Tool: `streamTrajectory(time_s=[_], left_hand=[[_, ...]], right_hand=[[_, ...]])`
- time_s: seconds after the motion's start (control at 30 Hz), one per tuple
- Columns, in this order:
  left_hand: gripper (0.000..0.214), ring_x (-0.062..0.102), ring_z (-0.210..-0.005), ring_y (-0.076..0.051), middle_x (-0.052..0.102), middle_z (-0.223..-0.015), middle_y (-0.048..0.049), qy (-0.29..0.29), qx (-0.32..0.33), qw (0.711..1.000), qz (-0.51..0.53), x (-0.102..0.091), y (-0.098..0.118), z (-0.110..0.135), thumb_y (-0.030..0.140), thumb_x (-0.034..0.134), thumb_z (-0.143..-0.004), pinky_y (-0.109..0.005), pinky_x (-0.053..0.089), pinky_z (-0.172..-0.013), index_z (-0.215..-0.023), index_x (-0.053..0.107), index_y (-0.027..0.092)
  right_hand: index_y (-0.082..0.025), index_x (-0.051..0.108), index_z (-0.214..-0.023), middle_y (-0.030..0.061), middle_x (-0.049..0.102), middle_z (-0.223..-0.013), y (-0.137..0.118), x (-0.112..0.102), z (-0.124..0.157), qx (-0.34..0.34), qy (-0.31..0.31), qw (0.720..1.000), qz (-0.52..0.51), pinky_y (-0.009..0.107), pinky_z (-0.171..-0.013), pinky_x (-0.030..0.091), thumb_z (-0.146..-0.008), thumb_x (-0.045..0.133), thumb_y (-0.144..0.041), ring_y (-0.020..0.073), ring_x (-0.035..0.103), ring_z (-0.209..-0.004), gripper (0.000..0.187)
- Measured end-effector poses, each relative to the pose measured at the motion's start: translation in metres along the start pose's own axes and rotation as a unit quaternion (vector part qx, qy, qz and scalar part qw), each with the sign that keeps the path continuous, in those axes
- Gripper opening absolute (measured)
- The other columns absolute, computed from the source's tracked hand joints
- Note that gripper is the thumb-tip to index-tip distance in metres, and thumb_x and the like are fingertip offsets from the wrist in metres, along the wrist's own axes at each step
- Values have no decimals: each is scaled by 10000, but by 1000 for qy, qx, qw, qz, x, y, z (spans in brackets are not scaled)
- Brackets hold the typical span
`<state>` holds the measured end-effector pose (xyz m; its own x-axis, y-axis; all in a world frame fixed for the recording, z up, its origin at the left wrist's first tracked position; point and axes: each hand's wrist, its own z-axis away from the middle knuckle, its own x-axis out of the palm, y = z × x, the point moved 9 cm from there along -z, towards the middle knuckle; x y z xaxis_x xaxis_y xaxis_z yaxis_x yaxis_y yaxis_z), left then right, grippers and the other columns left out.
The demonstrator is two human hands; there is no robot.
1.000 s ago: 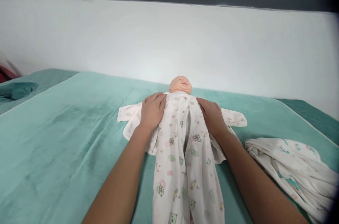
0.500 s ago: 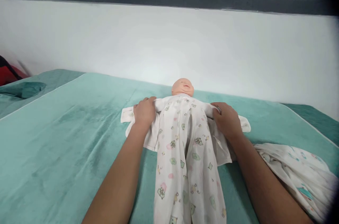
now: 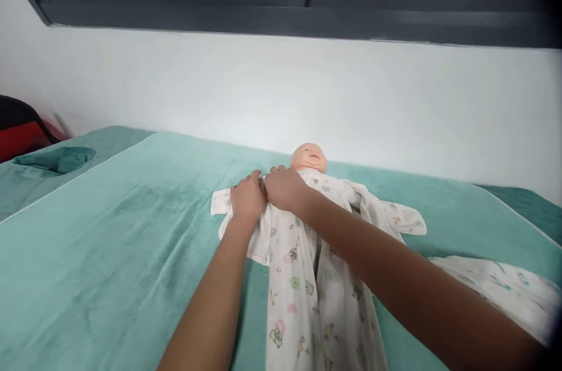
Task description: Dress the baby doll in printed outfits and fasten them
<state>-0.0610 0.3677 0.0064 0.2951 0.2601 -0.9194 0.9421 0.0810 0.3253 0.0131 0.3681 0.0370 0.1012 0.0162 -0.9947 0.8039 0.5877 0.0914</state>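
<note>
A baby doll (image 3: 309, 157) lies on its back with its head toward the wall. A long white baby garment (image 3: 281, 295) printed with small animals covers its body and runs down toward me. On the left side, my left hand (image 3: 248, 198) is curled on the garment near the shoulder, beside a sleeve end (image 3: 220, 202). My right hand (image 3: 284, 188) reaches across the doll's chest and touches my left hand, its fingers bent over the same cloth. The fingertips of both hands are mostly hidden. To the right, the other sleeve (image 3: 406, 219) lies spread out.
A teal bed cover (image 3: 132, 254) lies under everything. At the right is a crumpled white printed cloth (image 3: 504, 286). A red and black item (image 3: 21, 134) stands at the far left. Behind the bed are a white wall (image 3: 197, 84) and a dark window frame (image 3: 175, 11).
My right hand has let go of the garment's right side and moved left across the chest to my left hand. The right side of the garment now lies loose. The view has tilted up.
</note>
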Motion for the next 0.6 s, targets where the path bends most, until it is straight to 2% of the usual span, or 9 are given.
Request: streamTrajectory(time_s=[0.1, 0.23, 0.3, 0.47, 0.6], left_hand=[[402, 676, -1068, -294, 744, -1084, -126, -5, 0, 1000, 6, 0, 0, -1, 264, 371, -964, -416, 441, -895, -1335, 523, 234], [392, 690, -1026, -296, 756, -1037, -115, -2, -6, 1000, 16, -1, 0, -2, 231, 363, -958, -423, 438, -892, -1304, 546, 232], [394, 686, -1042, -290, 748, -1089, -116, 4, -13, 1000, 22, -2, -2, -1, 223, 349, -960, -411, 441, -882, -1301, 547, 241], [416, 667, -1082, -273, 716, -1193, -86, 15, -30, 999, 42, -6, -11, 2, 219, 300, -972, -371, 457, -817, -1321, 516, 285], [432, 668, -1062, -274, 717, -1178, -68, 2, -52, 997, 51, -3, -23, 2, 190, 333, -946, -371, 464, -797, -1330, 502, 290]], right_hand=[[-138, 675, -1144, 201, 663, -1179, 0, 11, -13, -5, -29, 1000, 10, 464, -878, 465, -879, 538, -167, 329, 615, -1076, 299], [-173, 717, -954, 122, 740, -938, 2, 18, -18, -28, -79, 996, 4, 371, -742, 479, -861, 563, -176, 253, 684, -839, 179], [-176, 715, -970, 116, 742, -928, 5, 12, -16, -35, -74, 997, 5, 348, -712, 464, -899, 550, -245, 247, 688, -827, 192], [-256, 657, -1186, 89, 729, -1028, 23, -6, -5, -45, -46, 998, 19, 324, -704, 428, -929, 525, -515, 271, 670, -953, 388], [-282, 678, -1091, 61, 723, -988, 54, -17, 8, -22, -41, 998, 34, 319, -706, 398, -946, 497, -499, 243, 662, -895, 318]])
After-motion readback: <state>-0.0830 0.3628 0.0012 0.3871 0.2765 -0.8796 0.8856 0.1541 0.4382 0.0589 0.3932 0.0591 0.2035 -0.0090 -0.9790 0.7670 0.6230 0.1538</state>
